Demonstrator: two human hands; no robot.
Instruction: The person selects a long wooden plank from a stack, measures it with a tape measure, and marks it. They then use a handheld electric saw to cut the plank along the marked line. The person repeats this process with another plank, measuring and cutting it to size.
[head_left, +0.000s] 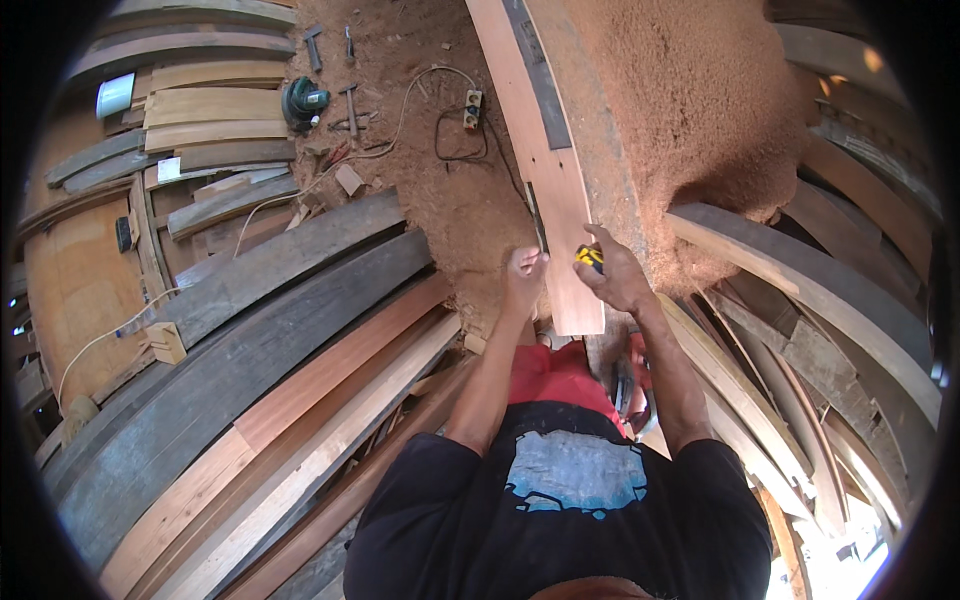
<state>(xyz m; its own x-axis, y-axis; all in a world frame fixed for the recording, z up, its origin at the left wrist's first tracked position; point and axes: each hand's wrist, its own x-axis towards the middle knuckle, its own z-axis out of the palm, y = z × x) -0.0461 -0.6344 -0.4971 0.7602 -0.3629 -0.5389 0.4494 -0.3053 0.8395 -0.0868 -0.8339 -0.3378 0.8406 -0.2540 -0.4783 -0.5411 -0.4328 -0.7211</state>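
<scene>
A long pale reddish wooden plank [565, 210] runs away from me, its near end just ahead of my red shorts. At its right edge my right hand [622, 278] is closed around a yellow-and-black tape measure [590, 258]. By the left edge my left hand [524, 275] has its fingers pinched together; whatever they hold is too small to make out. Just beyond those fingers a thin dark strip [536, 215] lies along the plank's left side. A dark grey flat piece [540, 85] rests on the plank farther off.
Sawdust [690, 110] is heaped at the right. Stacked boards [240, 330] fill the left, and more boards [810, 280] lie at the right. On the floor are a green power tool [303, 103], hammers [314, 48], and a socket block [472, 108] with a cable [400, 125].
</scene>
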